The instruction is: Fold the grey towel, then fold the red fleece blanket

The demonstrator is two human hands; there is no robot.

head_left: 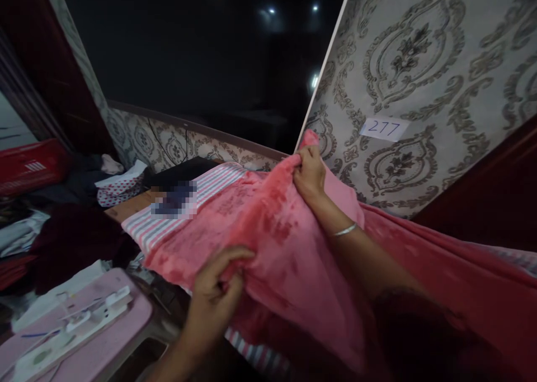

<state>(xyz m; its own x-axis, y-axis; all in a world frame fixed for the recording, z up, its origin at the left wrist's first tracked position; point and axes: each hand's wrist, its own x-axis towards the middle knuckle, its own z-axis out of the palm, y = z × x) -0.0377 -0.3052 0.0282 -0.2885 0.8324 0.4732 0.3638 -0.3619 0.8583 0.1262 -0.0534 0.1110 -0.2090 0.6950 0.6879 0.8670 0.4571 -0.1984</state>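
A pink plush blanket (pixel 268 220) with darker red patches fills the middle of the view. My left hand (pixel 218 284) pinches its near edge, thumb and forefinger closed on the cloth. Farther off and to the right, my right hand (pixel 310 175) grips another part of the edge in closed fingers, with a bit of cloth standing above the fist. Between my hands the blanket is lifted into a fold. Under it lies a striped cloth (pixel 157 225) in pink, white and grey. A silver bracelet (pixel 345 229) circles my right wrist.
Behind the surface hangs a large dark screen (pixel 201 52). A paper marked 277 (pixel 385 128) is on the patterned wall (pixel 419 80). At lower left, a pink stool (pixel 138 306) bears a white power strip (pixel 75 331). Clothes and a red bag (pixel 33 166) lie at left.
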